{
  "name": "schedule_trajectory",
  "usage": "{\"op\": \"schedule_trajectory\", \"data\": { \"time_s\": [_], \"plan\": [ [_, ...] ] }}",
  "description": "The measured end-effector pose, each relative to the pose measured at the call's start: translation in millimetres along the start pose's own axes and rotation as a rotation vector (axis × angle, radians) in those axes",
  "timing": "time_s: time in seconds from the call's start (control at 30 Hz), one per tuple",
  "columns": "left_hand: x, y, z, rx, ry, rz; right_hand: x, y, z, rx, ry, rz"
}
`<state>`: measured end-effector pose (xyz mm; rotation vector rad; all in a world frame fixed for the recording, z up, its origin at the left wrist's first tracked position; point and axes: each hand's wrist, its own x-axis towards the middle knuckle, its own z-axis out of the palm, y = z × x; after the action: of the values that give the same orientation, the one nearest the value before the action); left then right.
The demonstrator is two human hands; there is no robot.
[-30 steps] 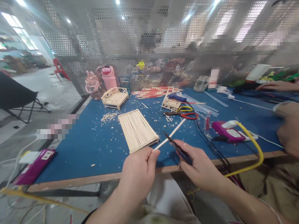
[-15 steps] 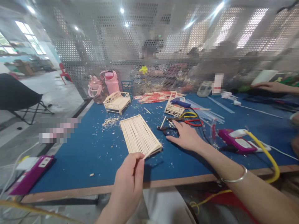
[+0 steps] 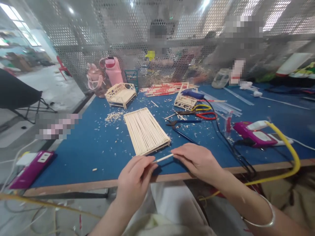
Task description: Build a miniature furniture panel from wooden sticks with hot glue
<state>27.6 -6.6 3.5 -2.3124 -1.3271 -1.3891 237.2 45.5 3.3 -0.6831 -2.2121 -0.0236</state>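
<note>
Between my two hands a thin wooden stick (image 3: 164, 158) is held just above the near part of the blue table. My left hand (image 3: 137, 173) pinches its left end. At the other end, the fingertips of my right hand (image 3: 200, 162) close on it. Just beyond lies a flat panel of wooden sticks (image 3: 147, 131) laid side by side in a frame. Blue-handled cutters (image 3: 183, 126) rest beyond my right hand. Past them are pliers (image 3: 194, 112) with one yellow and one red handle.
A small stick-built bench (image 3: 121, 94) and another stick piece (image 3: 185, 100) under a blue glue gun (image 3: 193, 94) stand farther back. Red and pale sticks (image 3: 164, 88) lie piled by the mesh screen. Purple power strips (image 3: 256, 134) and a yellow cable (image 3: 290, 147) are at the right.
My right hand has come from the cutters toward me and taken the stick's right end. The stick in my left hand is now away from the panel's corner. The view has shifted slightly.
</note>
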Motion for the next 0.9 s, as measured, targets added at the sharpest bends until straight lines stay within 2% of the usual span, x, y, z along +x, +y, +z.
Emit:
{"op": "schedule_trajectory", "data": {
  "time_s": [0.2, 0.37, 0.63, 0.73, 0.9],
  "plan": [
    [-6.3, -17.9, -14.8, 0.086, 0.153, -0.168, 12.4, 23.6, 2.8, -0.123, 0.094, 0.014],
    [-17.0, -26.1, -17.7, 0.109, 0.08, -0.283, 17.0, 33.8, 6.4, -0.148, 0.035, -0.019],
    [-5.4, -19.4, -8.3, 0.108, 0.012, -0.332, 20.1, 34.2, 5.6, -0.156, -0.01, -0.012],
    [-4.2, -19.7, -8.5, 0.11, -0.007, -0.343, 14.5, 29.9, 6.4, -0.07, 0.025, 0.127],
    [-4.4, -24.7, -7.6, 0.134, -0.012, -0.302, 2.3, 16.4, 17.0, 0.169, 0.118, 0.501]
  ]
}}
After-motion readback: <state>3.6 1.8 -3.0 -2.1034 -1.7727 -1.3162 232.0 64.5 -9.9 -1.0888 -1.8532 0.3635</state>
